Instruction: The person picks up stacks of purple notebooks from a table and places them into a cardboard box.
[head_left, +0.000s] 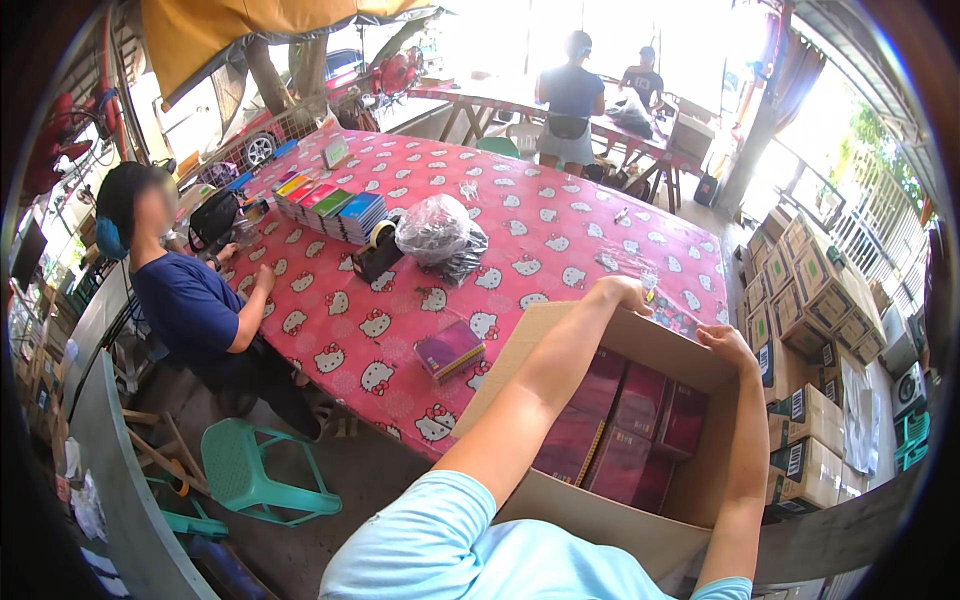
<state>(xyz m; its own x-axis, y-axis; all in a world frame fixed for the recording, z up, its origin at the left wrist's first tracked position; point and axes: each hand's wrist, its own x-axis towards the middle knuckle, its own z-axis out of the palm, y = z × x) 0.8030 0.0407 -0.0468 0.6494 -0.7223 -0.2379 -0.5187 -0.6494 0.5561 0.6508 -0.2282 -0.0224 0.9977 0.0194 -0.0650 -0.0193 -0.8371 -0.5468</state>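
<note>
Stools of green plastic [250, 470] are standing far off to the left of both hands, below a seated person in a dark blue shirt [190, 305] who is leaning on the pink patterned table [520, 235]. Further in, stacks of coloured notebooks [325, 205] are lying well beyond the left hand, with a tape dispenser [378, 250] and a crumpled clear plastic bag [438, 232] just beside them. A single purple notebook [450, 348] is resting on the cloth, near the left forearm and on its left.

The left hand [625, 293] is curling over the far rim of the open cardboard box [560, 345], fingers folded down and gripping the flap. Below and between the two hands, purple notebooks [625, 425] are lying packed inside the box in rows. The right hand [727, 345] is pressing on the box's right far corner, fingers bent over the edge and clasping it.

To the right of the right hand, stacked cartons [810, 300] are piling up on the floor. Two people [600, 90] are standing well beyond both hands.
</note>
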